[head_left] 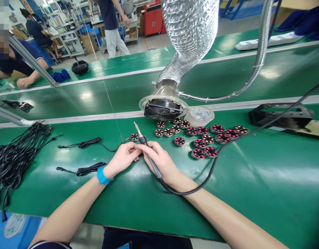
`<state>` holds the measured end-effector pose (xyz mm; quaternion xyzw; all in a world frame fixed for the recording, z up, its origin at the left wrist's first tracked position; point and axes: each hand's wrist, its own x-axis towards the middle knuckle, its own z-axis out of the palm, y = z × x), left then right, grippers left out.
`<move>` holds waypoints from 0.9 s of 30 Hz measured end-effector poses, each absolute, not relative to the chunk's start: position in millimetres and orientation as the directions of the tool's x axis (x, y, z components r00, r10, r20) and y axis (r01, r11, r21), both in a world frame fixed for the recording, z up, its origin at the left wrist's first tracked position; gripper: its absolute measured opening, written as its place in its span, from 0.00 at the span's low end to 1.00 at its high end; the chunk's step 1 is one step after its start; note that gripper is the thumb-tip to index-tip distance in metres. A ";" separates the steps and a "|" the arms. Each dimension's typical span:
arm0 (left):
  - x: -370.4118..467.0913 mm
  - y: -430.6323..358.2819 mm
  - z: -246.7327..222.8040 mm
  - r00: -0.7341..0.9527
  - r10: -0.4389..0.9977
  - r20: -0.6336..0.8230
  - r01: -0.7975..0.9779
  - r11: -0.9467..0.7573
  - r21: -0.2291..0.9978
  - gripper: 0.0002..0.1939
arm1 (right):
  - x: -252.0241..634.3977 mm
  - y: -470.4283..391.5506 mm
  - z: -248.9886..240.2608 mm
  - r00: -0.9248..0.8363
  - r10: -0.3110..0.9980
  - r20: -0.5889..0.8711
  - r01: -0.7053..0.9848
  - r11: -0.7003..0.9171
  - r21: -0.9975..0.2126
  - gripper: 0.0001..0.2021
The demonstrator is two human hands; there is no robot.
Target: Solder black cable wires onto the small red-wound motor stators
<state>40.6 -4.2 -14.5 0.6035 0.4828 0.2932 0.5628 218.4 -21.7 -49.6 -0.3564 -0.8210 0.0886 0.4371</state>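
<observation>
A soldering iron (pixel 153 165) with a dark handle lies in my right hand (pixel 163 162), its metal tip pointing up and away. The fingers of my left hand (pixel 123 157) are pinched together and meet those of my right hand; whatever is between them is too small to tell. Just beyond my hands sits a small round coil part (pixel 134 137), with the wire end of a bundled black cable (pixel 89 142) beside it. A second bundled cable (pixel 87 169) lies left of my left wrist. A thin strand of wire hangs down close to my left hand.
Several round coil parts (pixel 198 154) stand right of my hands. A fume hood (pixel 163 108) hangs beyond them, near a white tub (pixel 200 116). Many black cables (pixel 15 155) lie at the left, a black metal holder (pixel 279 117) at the right. Other people work across the bench.
</observation>
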 end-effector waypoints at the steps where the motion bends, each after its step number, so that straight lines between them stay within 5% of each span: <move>1: 41.0 -4.2 -14.7 0.360 0.912 -0.197 0.239 0.114 0.964 0.17 | 219.0 -21.9 -49.0 -0.390 0.652 0.650 0.513 0.740 -0.435 0.28; 18: 41.5 -4.5 -16.6 0.277 0.932 -0.234 0.244 0.167 0.955 0.15 | 217.0 -24.9 -53.1 -0.252 0.771 0.585 0.464 0.627 -0.626 0.23; 27: 44.0 -6.0 -13.3 0.284 0.929 -0.238 0.281 0.157 0.947 0.14 | 209.3 -24.8 -50.2 -0.031 0.883 0.468 0.345 0.449 -0.824 0.22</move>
